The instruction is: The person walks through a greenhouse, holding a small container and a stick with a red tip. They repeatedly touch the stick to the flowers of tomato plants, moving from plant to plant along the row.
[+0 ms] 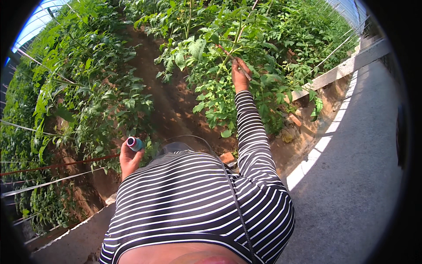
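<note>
My left hand [130,157] is at the lower left, beside the leafy row, with its fingers around a small bottle or spool [135,144] that has a light-blue side and a pink-rimmed dark end facing up. My right hand [240,73] reaches forward at the upper middle and grips a thin stick or brush handle [242,68]. The stick slants up and left, and its reddish far end lies against the stem of a tomato-like plant [236,41]. Leaves surround that end, so what it touches cannot be told.
Another leafy row [89,89] stands on the left, past a soil path [171,95]. Strings [49,183] cross at the lower left. A pale beam [339,72] and a grey concrete walkway [356,158] run along the right. A brick piece [227,157] lies near my body.
</note>
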Demonstrator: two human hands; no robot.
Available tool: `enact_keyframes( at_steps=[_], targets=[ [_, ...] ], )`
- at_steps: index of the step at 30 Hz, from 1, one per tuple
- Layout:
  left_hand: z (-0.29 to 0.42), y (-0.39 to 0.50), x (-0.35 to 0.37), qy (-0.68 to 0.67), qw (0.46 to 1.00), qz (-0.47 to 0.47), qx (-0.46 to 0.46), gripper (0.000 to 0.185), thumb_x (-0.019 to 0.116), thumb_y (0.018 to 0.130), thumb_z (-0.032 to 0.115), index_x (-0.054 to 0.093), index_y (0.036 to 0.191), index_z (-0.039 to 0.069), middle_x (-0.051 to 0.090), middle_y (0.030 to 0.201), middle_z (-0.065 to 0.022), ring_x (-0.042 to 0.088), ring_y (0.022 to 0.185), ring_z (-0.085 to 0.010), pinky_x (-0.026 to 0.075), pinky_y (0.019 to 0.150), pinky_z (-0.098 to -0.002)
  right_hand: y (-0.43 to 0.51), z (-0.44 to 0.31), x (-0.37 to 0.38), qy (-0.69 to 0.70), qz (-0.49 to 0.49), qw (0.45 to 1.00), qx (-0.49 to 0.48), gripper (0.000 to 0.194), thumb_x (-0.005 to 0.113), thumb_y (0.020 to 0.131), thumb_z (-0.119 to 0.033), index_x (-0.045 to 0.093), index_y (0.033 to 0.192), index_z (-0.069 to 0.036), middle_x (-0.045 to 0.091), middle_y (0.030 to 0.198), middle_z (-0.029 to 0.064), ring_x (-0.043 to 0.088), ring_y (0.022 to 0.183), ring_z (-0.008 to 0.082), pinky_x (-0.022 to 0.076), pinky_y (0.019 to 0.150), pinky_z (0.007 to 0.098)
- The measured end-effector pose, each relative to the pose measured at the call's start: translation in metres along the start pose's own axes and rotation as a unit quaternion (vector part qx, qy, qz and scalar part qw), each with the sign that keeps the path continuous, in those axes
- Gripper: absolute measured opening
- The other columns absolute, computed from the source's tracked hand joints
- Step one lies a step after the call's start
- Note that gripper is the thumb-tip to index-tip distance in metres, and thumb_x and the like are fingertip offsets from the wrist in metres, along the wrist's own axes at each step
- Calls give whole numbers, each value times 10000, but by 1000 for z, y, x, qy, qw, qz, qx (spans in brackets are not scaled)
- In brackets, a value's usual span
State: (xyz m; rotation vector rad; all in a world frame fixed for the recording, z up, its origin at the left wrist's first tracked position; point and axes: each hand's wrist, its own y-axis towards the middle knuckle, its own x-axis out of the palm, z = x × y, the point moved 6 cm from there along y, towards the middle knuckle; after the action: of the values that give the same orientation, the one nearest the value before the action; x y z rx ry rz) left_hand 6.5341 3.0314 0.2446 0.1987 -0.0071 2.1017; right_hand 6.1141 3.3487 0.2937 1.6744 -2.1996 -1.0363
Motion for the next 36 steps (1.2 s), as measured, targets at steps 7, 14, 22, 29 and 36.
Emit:
enact_keyframes(
  at_steps=[7,14,22,29,36],
  targets=[
    [-4,4,7,-1,1000,-23,-10,519,672,815,-90,495,1288,31,593,1172,-50,577,1081,-150,457,955,-314,-4,0,-4,50,-14,999,1,166,642,883,-117,694,1007,-20,702,875,172,696,762,300,539,667,356],
    [-4,13,18,-2,999,-46,-13,444,682,855,-22,522,1264,42,606,1160,-39,578,1036,-130,471,889,-287,-20,-18,-17,27,32,998,-46,151,650,893,-125,689,978,-6,701,847,158,686,727,293,540,660,355],
    [-11,33,10,-31,998,-41,-30,526,658,822,-96,486,1304,24,597,1195,-65,576,1085,-154,469,930,-308,-52,-13,-105,186,150,959,155,299,522,1012,-264,641,902,-13,634,665,19,560,553,63,427,494,196],
    [-6,63,12,-50,997,-50,-12,501,685,828,-70,502,1285,24,592,1222,-58,562,1104,-148,447,964,-307,-89,-18,-98,281,164,913,247,308,517,1003,-267,626,931,11,654,693,69,601,554,130,451,460,216],
    [-5,85,9,-40,996,-82,-22,511,684,831,-57,500,1296,48,587,1243,-63,558,1112,-148,444,962,-309,-81,-42,-99,189,141,957,171,284,526,1005,-231,634,873,-4,638,664,32,572,549,73,443,489,200]
  ],
)
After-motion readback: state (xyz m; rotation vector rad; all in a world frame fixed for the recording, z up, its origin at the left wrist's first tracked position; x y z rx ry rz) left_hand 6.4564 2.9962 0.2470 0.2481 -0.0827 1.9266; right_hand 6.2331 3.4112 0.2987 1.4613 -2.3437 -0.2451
